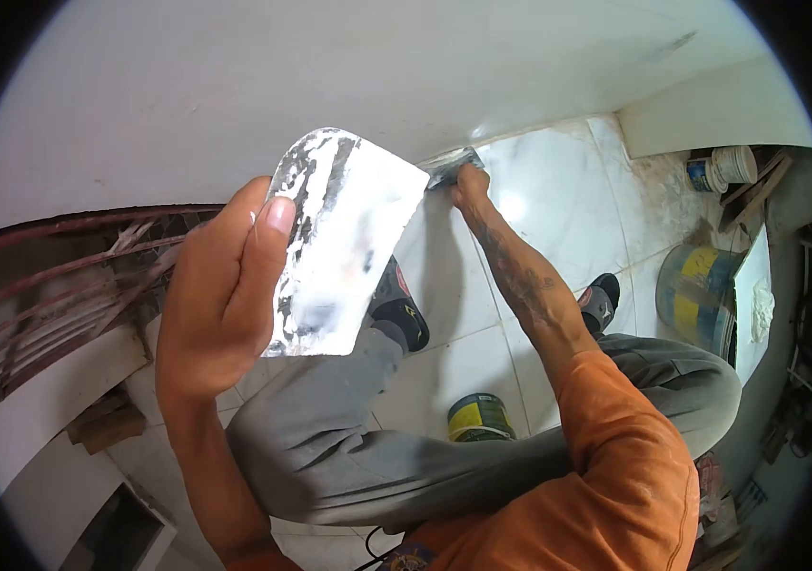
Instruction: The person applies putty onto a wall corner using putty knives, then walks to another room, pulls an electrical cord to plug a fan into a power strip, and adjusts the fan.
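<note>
Altogether two blades, one per hand

White, faintly marbled floor tiles with thin grey joints spread out below and to the right of the right hand's fingers. A bright glare sits just right of those fingers, and a brownish stain marks the tiles farther right, near the wall. Two dark shoes stand on the floor: the left shoe below the fingers, the right shoe lower and to their right. A small yellow-banded bucket, partly hidden by a leg, stands well below them. Far to their right stands a larger yellow-banded bucket.
</note>
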The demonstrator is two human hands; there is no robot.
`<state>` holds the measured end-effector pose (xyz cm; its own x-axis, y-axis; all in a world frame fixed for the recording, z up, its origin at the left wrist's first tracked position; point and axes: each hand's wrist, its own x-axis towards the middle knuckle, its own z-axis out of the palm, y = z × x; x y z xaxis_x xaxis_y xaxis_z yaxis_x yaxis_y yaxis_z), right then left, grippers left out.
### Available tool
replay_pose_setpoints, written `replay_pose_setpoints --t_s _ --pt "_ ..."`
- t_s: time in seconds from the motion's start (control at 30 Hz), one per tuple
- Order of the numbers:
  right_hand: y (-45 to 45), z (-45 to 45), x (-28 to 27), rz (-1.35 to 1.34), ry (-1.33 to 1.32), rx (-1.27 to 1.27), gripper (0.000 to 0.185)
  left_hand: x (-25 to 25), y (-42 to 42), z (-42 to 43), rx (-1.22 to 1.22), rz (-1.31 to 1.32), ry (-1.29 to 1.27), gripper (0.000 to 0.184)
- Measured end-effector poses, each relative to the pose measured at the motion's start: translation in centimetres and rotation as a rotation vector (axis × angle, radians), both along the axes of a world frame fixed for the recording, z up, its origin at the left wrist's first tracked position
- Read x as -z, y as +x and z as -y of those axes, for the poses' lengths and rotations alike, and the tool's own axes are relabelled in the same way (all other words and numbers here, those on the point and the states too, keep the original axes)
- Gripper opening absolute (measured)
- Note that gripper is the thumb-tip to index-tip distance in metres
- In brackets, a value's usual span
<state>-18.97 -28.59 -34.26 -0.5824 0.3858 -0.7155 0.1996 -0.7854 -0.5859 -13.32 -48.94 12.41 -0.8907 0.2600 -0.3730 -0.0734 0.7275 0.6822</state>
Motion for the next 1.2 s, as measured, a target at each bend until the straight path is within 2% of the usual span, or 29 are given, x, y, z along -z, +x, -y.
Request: replay_pose_setpoints --t_s 0.1,0.2,0.3,0.47,0.57,0.83,0.93,1.03,1.2 --pt "-0.9 -0.7 -0.4 0.123 0.041 -0.174 0.029 0.1 0.0 0.2 -0.019 -0.001 0.028 0.034" --pt "-2.0 -0.3 -1.0 -0.022 -0.156 -0.034 0.030 0.0 0.4 0.5 -0.025 -0.003 0.087 0.035" --pt "-2.1 -0.4 -2.0 -0.168 -0.245 -0.046 0.032 0.8 1.2 0.1 -0.077 -0.102 0.183 0.035" --pt "-2.6 -1.2 -3.1 -0.202 -0.288 -0.027 0.032 0.6 1.5 0.7 -0.067 -0.124 0.216 0.035" --pt "-2.5 -1.8 -6.1 -0.232 -0.290 -0.064 0.033 0.9 1.3 1.0 -0.011 -0.163 0.205 0.036" --pt "-3.5 -4.3 -20.2 -0.343 -0.164 -0.176 0.039 0.8 1.4 1.3 0.075 -0.252 0.254 0.036" --pt "-4.0 -4.5 -26.4 -0.346 -0.100 -0.209 0.036 1.8 1.1 1.7 0.088 -0.289 0.314 0.036" --pt "-4.5 -5.0 -32.4 -0.328 -0.054 -0.227 0.029 2.2 0.6 1.9 0.121 -0.300 0.261 0.037" --pt "-0.7 -7.9 -42.8 -0.643 0.139 -0.327 0.025 3.1 -0.5 0.7 0.067 -0.232 0.396 0.037"
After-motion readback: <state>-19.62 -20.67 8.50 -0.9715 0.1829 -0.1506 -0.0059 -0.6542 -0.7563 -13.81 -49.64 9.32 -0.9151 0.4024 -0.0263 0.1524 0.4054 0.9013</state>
